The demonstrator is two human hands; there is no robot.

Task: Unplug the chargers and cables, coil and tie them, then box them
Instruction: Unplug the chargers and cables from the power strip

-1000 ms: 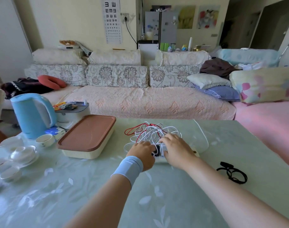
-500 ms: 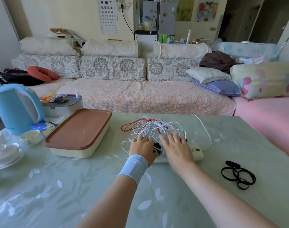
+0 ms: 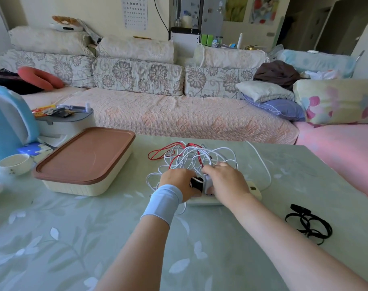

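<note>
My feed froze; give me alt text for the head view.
Both hands work at a power strip on the table: the left hand grips a black charger, the right hand a white charger. Tangled white and red cables lie behind, a lidded box left, black ties right.

We count two hands at 12 o'clock: left hand (image 3: 180, 181) and right hand (image 3: 225, 181), with one wristband (image 3: 163, 201) on the left. Chargers visible: two, one black charger (image 3: 196, 182) and one white charger (image 3: 208, 182), between the hands. Power strip (image 3: 253, 189): one. Red cable (image 3: 157, 152): one. White cables (image 3: 191, 158): a tangle at 12, number unreadable. Black ties (image 3: 309, 225): one heap at 3 o'clock, several loops, we can't separate them. Lidded box (image 3: 84, 158): one, at 10. Kettle (image 3: 9, 122): one, at 9. Cup (image 3: 15, 163): one, at 9. Sofa past 12: three floral back cushions (image 3: 137, 76), three bolsters (image 3: 134, 48), one red neck pillow (image 3: 39, 77).
</note>
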